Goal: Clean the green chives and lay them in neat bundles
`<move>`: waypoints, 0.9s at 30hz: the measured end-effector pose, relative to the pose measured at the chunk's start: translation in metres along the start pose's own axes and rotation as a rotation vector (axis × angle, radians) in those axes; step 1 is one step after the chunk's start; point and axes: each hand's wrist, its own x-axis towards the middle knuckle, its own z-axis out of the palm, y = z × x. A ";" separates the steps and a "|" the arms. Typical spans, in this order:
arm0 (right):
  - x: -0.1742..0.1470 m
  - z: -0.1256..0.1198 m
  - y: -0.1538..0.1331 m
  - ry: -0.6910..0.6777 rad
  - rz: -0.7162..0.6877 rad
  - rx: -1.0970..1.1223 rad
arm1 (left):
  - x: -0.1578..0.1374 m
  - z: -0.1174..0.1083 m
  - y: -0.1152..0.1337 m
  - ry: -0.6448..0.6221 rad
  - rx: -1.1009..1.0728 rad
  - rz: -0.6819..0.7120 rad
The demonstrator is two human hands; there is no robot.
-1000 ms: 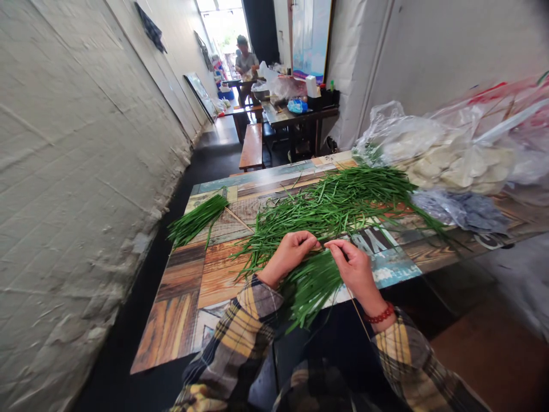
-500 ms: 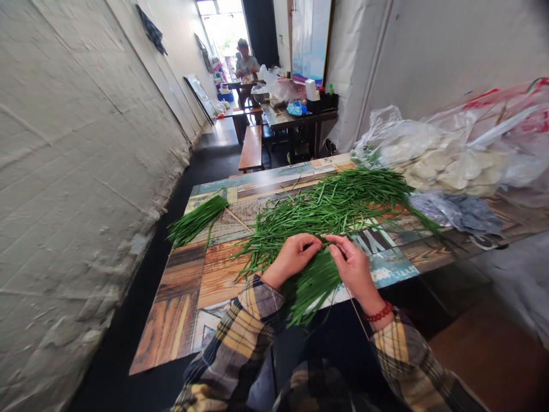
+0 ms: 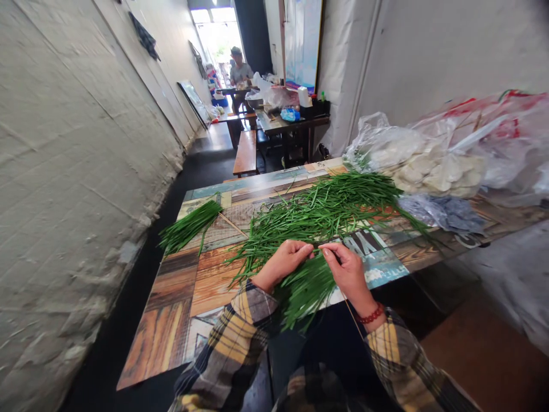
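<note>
My left hand (image 3: pixel 288 262) is closed, thumb and forefinger pinched at the top end of a bunch of green chives (image 3: pixel 306 292). Close beside it, my right hand (image 3: pixel 346 269) pinches at the same end, fingertips almost meeting the left ones. The exact strands between the fingertips are too small to make out. A thin wooden skewer (image 3: pixel 352 316) slants down below my right palm; its upper part is hidden. Just beyond both hands spreads a loose heap of chives (image 3: pixel 309 209). At the table's left, a neat chive bundle (image 3: pixel 191 226) lies with another skewer (image 3: pixel 233 224) sticking out.
Clear plastic bags (image 3: pixel 446 166) with pale, flat, round pieces stand at the table's right, a grey crumpled bag (image 3: pixel 446 213) before them. The patterned table (image 3: pixel 158 320) ends near my body. Further off are a bench (image 3: pixel 246 153), another table and a seated person (image 3: pixel 240 71).
My right fingers have closed from a looser spread into a pinch beside the left ones. The whole view has shifted slightly; the chive heap and side bundle lie as before.
</note>
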 end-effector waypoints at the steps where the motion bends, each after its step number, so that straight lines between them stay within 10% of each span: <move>1: 0.000 0.000 0.000 0.002 -0.003 -0.001 | 0.000 0.000 0.000 -0.008 -0.001 -0.001; 17: 0.000 0.001 -0.004 0.021 -0.150 -0.033 | 0.001 -0.004 -0.002 -0.047 -0.047 -0.001; 27: -0.001 0.001 0.007 0.045 -0.008 0.006 | -0.002 -0.002 -0.002 0.059 -0.215 0.042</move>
